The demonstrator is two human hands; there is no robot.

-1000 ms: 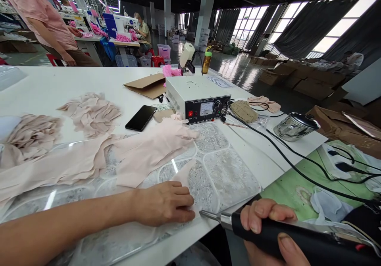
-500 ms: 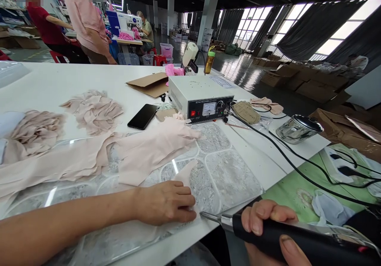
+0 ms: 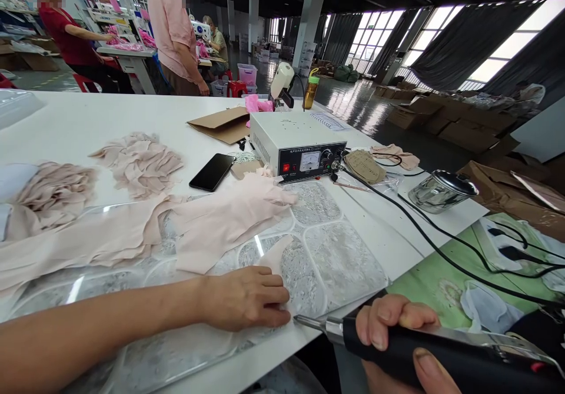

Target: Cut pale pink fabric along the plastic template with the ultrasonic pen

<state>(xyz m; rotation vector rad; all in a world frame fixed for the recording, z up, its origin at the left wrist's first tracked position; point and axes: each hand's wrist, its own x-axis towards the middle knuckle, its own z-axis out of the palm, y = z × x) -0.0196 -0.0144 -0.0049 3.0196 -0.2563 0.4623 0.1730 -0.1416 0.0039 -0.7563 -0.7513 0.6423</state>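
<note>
My left hand lies flat with fingers together, pressing a small pale pink fabric piece onto a clear sheet over the white table. My right hand grips a black-handled cutting tool. Its metal tip points left and sits just beside my left fingertips at the fabric's edge. A black cable runs from the tool's side to a white control box with a dial and red button. Larger pink fabric pieces lie beyond my left hand.
Two heaps of pink scraps sit at left, a black phone and cardboard near the box. A steel cup stands at right by cables. A person in a pink shirt stands behind the table; others work farther back.
The tool tip has edged slightly left toward my left fingertips. The person in the pink shirt has walked to the right behind the table. My left hand stays put.
</note>
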